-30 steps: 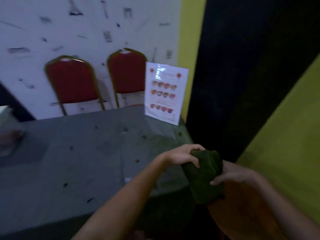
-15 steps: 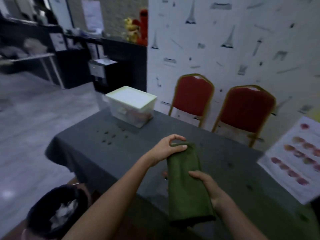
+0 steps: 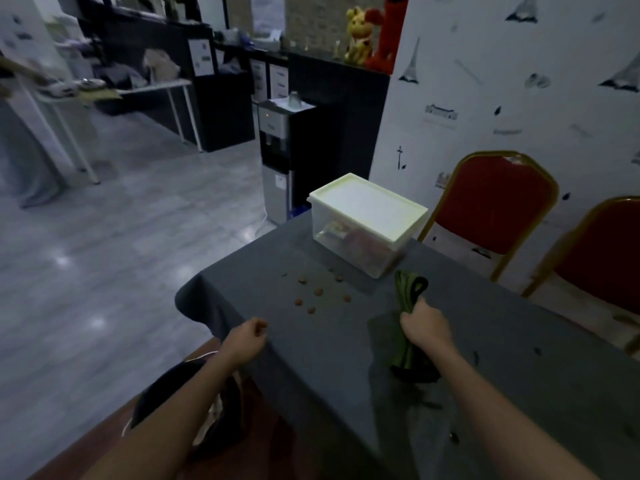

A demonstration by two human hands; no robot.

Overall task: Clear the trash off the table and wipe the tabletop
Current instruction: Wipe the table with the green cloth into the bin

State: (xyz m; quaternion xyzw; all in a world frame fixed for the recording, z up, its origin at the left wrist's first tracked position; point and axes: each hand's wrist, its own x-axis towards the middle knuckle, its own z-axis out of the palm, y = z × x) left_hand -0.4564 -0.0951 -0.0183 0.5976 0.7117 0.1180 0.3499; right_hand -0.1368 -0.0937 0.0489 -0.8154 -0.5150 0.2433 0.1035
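The right hand [image 3: 424,325] grips a folded green cloth [image 3: 408,296] around its middle, one end sticking up past the fist toward the box, the other hanging below the wrist over the tabletop [image 3: 346,358]. The left hand [image 3: 247,339] hangs at the tabletop's near-left edge with its fingers curled in on themselves, holding nothing that can be seen. Between the hands and farther out, a scatter of small brown crumbs [image 3: 317,292] lies on the grey cover. Just beyond them stands a clear box [image 3: 367,223] with a pale lid. Below the left forearm sits a dark bin [image 3: 221,403]. Two red chairs [image 3: 491,206] stand against the wall.
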